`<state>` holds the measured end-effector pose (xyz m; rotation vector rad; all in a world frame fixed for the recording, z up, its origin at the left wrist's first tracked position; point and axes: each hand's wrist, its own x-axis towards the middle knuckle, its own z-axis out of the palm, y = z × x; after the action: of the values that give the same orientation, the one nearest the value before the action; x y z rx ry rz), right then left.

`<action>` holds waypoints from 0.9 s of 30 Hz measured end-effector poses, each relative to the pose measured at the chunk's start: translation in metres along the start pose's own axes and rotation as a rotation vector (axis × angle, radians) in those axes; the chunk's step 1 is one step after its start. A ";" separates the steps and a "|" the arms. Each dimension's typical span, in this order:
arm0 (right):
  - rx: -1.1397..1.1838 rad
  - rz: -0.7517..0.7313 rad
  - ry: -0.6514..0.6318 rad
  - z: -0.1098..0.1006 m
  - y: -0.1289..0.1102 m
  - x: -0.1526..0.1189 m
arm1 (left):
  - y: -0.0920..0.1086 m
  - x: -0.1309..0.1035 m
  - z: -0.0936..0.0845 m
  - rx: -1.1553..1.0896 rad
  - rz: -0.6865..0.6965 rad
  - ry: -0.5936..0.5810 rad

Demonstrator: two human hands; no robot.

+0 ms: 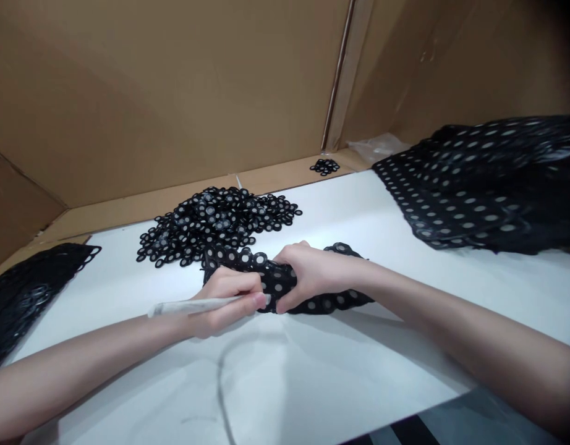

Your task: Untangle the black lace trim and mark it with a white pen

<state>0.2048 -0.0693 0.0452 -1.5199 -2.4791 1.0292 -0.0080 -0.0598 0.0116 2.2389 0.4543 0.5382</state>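
My left hand (pixel 229 303) is closed around a slim, whitish pen-like tool (pixel 178 306). The tool's back end points left over the wrist, and its front end meets a strip of black ring-patterned sheet (pixel 278 287). My right hand (pixel 308 272) grips that sheet from above, thumb at the near edge and fingers over the far side. Part of the sheet is hidden beneath both hands. Just behind lies a heap of loose black rings (pixel 211 216). I cannot make out the tool's exact kind.
On the right lies a large black sheet with rows of round holes (pixel 452 179). More black sheet material (pixel 29 290) is at the left edge. A small ring cluster (pixel 325 166) and a clear plastic bag (pixel 378 147) sit by the cardboard wall (pixel 174 93). White board (pixel 174 383) covers the table.
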 end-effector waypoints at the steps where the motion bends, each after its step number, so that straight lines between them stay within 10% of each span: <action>1: 0.003 0.004 -0.001 0.000 0.000 0.000 | -0.001 0.000 0.000 -0.007 0.007 0.001; 27: 0.023 -0.044 0.019 0.003 0.001 0.000 | 0.008 0.013 -0.006 -0.211 -0.189 -0.255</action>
<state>0.2039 -0.0704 0.0424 -1.4554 -2.4669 1.0277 0.0017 -0.0550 0.0242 2.0025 0.4488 0.1882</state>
